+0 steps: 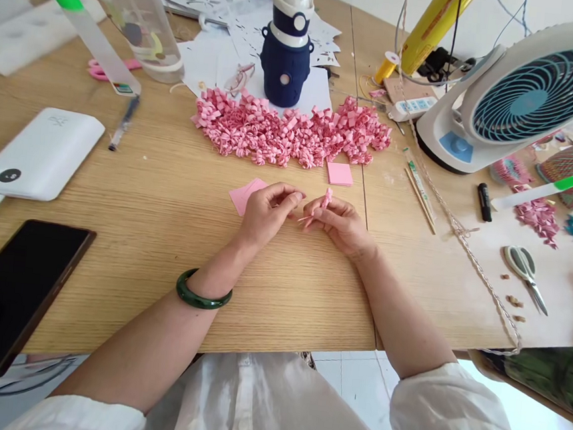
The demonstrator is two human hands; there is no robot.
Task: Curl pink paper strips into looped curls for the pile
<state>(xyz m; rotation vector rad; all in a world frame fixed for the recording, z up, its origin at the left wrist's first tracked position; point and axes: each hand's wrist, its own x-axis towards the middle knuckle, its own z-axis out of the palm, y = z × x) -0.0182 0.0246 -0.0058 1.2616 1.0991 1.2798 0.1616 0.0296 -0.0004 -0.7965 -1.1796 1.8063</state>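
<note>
My right hand [338,223] hid most of the pink paper curl [324,199]; the thin stick [304,218] through it was too small to judge. The phone [11,291] ran off-frame left.

A small curled pink paper piece [324,200] stands pinched upright, just beside a flat pink paper square [245,194].

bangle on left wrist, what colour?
Dark green bangle, seen clearly in the head view.
</note>
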